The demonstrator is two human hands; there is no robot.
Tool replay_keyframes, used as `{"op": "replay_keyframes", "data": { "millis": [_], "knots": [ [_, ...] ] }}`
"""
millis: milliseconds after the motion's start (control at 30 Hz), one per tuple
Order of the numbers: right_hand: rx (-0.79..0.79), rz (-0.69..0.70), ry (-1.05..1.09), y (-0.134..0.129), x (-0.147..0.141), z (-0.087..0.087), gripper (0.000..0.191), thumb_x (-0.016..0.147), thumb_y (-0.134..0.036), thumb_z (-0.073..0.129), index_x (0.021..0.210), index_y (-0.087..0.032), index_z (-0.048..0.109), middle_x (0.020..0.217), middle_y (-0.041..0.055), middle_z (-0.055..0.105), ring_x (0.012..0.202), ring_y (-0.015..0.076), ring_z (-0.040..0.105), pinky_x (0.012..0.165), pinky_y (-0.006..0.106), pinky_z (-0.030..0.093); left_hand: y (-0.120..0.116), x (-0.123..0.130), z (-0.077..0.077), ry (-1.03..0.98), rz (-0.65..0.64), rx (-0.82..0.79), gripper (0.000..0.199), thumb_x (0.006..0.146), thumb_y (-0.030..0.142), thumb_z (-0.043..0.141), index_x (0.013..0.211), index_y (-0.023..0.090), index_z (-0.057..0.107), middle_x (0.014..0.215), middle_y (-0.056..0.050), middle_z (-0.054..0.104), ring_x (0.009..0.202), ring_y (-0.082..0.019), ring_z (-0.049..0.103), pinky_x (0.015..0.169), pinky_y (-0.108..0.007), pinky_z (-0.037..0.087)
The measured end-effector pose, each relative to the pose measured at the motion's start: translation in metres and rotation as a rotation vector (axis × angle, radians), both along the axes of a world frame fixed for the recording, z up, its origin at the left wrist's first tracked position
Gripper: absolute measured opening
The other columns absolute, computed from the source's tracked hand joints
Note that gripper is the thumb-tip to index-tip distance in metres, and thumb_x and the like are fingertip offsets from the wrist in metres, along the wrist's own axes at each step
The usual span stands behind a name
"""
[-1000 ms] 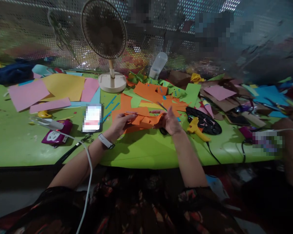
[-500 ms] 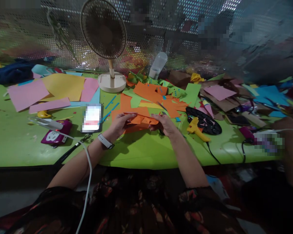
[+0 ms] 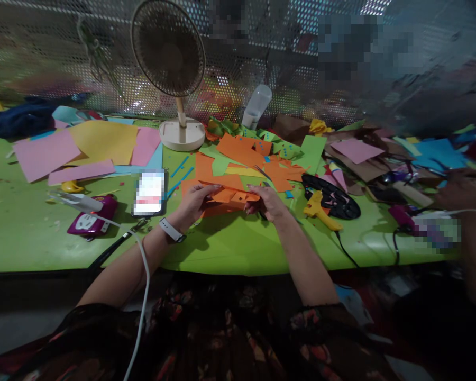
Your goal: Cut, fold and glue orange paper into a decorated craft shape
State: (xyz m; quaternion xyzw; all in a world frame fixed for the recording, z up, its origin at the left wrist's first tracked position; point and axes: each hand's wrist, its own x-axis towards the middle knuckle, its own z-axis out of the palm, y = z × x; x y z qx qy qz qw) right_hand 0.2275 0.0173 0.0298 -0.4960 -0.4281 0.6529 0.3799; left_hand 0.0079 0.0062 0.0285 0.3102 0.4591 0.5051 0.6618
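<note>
Between my two hands is a folded piece of orange paper [image 3: 232,195], held just above the green table. My left hand [image 3: 196,202] pinches its left end, thumb on top and fingers tucked beneath. The right end is gripped by my right hand [image 3: 268,203], also with the thumb above; its lower fingers are partly hidden. More orange paper sheets [image 3: 241,151] and cut scraps lie right behind the held piece. Scissors [image 3: 264,172] rest among those scraps, partly covered.
A phone [image 3: 148,193] and a purple power socket [image 3: 92,218] with a white cable lie left. A yellow glue gun [image 3: 320,210] rests by a black tray [image 3: 343,203] on the right. Behind stands a fan [image 3: 181,133]. Another person's hand [image 3: 466,191] is at far right.
My hands and the orange paper have barely moved; the right end shifts slightly. At far right, the other person's hands have moved up and further over the table.
</note>
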Motion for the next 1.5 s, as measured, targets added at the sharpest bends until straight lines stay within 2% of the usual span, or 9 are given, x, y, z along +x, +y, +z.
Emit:
{"op": "replay_keyframes", "data": {
  "millis": [367,567,800,867,967,1067,1200,1400,1500],
  "knots": [
    [0.053,-0.026,-0.03,0.001,-0.004,-0.001,0.027,0.064,-0.039,0.079,0.067,-0.016,0.065,0.056,0.0008,0.064,0.041,0.0112,0.057,0.039,0.023,0.053,-0.002,0.0,-0.001,0.062,-0.004,0.024,0.024,0.067,0.037,0.085,0.079,0.018,0.079,0.095,-0.009,0.077,0.077,-0.017,0.067,0.058,-0.026,0.056],
    [0.144,-0.061,0.032,0.002,-0.007,-0.007,0.031,0.059,-0.039,0.085,0.069,-0.018,0.064,0.063,-0.0019,0.063,0.05,0.0109,0.059,0.043,0.024,0.054,-0.004,0.003,0.002,0.016,-0.093,0.049,0.033,0.069,0.035,0.085,0.097,0.019,0.079,0.105,-0.009,0.077,0.091,-0.022,0.071,0.069,-0.03,0.059],
    [0.181,-0.024,0.012,-0.001,-0.014,-0.015,0.03,0.06,-0.04,0.085,0.071,-0.02,0.067,0.067,-0.0013,0.065,0.055,0.0122,0.06,0.045,0.025,0.054,-0.008,0.011,-0.006,-0.025,-0.119,0.012,0.03,0.063,0.025,0.088,0.091,0.019,0.078,0.102,-0.008,0.078,0.087,-0.022,0.072,0.082,-0.037,0.061],
    [0.231,-0.038,-0.032,-0.002,-0.015,-0.016,0.029,0.061,-0.041,0.084,0.076,-0.021,0.07,0.072,-0.0004,0.067,0.061,0.0144,0.062,0.051,0.027,0.056,-0.007,0.011,-0.007,-0.041,-0.113,0.011,0.028,0.065,0.025,0.088,0.09,0.018,0.078,0.097,-0.007,0.078,0.083,-0.021,0.073,0.079,-0.036,0.061],
    [0.391,-0.023,-0.111,-0.002,-0.011,-0.013,0.032,0.067,-0.042,0.082,0.092,-0.023,0.074,0.089,0.0022,0.073,0.082,0.0187,0.068,0.074,0.033,0.059,-0.006,0.009,-0.009,-0.061,-0.111,0.023,0.027,0.068,0.025,0.087,0.092,0.017,0.077,0.094,-0.007,0.078,0.081,-0.019,0.073,0.077,-0.033,0.062],
    [0.553,-0.077,-0.028,-0.001,-0.002,-0.004,0.042,0.078,-0.055,0.071,0.109,-0.026,0.073,0.111,0.0052,0.074,0.108,0.0232,0.067,0.096,0.04,0.054,-0.006,0.007,-0.01,-0.062,-0.103,0.065,0.026,0.069,0.026,0.086,0.091,0.016,0.076,0.095,-0.007,0.078,0.082,-0.019,0.073,0.079,-0.034,0.062],
    [0.643,-0.247,0.074,0.002,0.01,0.005,0.05,0.086,-0.068,0.054,0.101,-0.025,0.074,0.112,0.0072,0.075,0.108,0.0244,0.068,0.102,0.044,0.05,-0.007,0.007,-0.011,-0.001,-0.14,0.154,0.026,0.068,0.026,0.087,0.089,0.015,0.076,0.093,-0.007,0.078,0.081,-0.019,0.073,0.08,-0.035,0.061],
    [0.671,0.095,-0.371,-0.003,0.004,-0.003,0.023,0.076,-0.044,0.078,0.086,-0.023,0.078,0.088,0.0042,0.076,0.085,0.0205,0.07,0.083,0.037,0.054,-0.008,0.007,-0.013,0.037,-0.215,0.188,0.029,0.069,0.028,0.086,0.093,0.017,0.076,0.094,-0.007,0.078,0.081,-0.02,0.074,0.08,-0.036,0.061],
    [0.8,0.114,-0.495,-0.005,-0.001,-0.008,0.014,0.082,-0.037,0.075,0.084,-0.024,0.078,0.083,0.0031,0.075,0.079,0.0188,0.068,0.078,0.034,0.053,-0.006,0.007,-0.017,0.028,-0.246,0.174,0.031,0.068,0.028,0.086,0.096,0.017,0.075,0.095,-0.007,0.078,0.082,-0.02,0.074,0.083,-0.037,0.06]
  ]
}}
